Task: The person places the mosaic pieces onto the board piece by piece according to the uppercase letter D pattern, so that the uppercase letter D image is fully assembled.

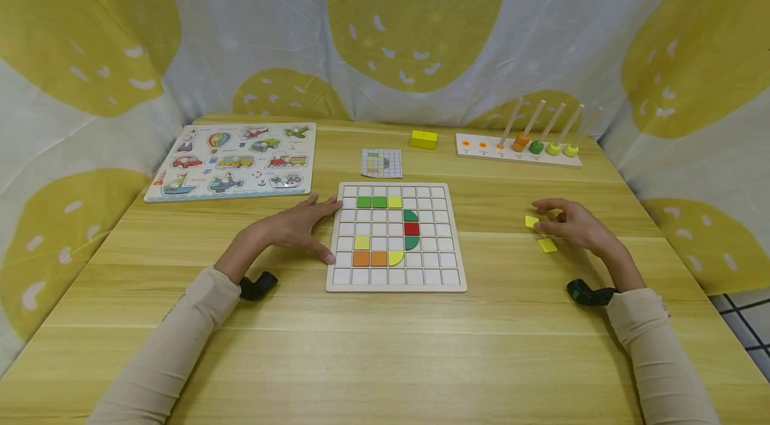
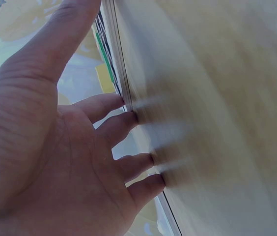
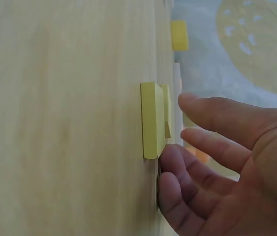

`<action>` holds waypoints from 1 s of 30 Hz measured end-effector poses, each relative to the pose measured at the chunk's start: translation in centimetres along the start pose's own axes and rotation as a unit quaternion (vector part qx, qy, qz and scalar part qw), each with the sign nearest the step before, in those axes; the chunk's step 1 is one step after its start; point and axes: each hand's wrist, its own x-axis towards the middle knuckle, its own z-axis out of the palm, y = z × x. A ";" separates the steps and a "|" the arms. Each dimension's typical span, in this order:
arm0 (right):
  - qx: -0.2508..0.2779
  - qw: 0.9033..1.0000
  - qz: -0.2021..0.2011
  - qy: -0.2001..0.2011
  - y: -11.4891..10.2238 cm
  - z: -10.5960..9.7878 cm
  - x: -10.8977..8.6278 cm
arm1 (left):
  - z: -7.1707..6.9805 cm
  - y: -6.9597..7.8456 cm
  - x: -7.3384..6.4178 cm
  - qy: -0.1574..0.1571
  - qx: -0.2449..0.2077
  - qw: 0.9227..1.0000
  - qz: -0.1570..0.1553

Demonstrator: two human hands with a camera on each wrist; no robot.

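Observation:
A square grid board (image 1: 397,283) lies at the middle of the table, with green, yellow, red and orange tiles in some of its cells. Spread fingers of my left hand (image 1: 295,230) touch the board's left edge, the thumb near its lower corner. At the right, my right hand (image 1: 574,224) hovers low, thumb and index finger parted beside a yellow tile (image 1: 531,222). A second yellow tile (image 1: 547,245) lies just nearer, below the hand. In the right wrist view the fingers are loosely bent close to the near tile (image 3: 151,120).
A small printed pattern card (image 1: 381,163) lies behind the board, with a yellow block (image 1: 424,139) to its right. At the back left is a vehicle picture puzzle (image 1: 231,159). A peg stacker (image 1: 517,150) with beads stands back right. A patterned cloth (image 1: 415,11) hangs behind the table.

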 end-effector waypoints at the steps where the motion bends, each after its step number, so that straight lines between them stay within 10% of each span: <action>1: -0.001 1.000 0.000 0.000 0.1 0.0 0.1 | 0.0 0.0 0.0 0.000 0.000 1.000 0.000; 30: -0.024 1.000 -0.008 0.008 -0.7 0.6 0.0 | -0.2 0.3 -0.2 -0.006 -0.012 1.000 -0.001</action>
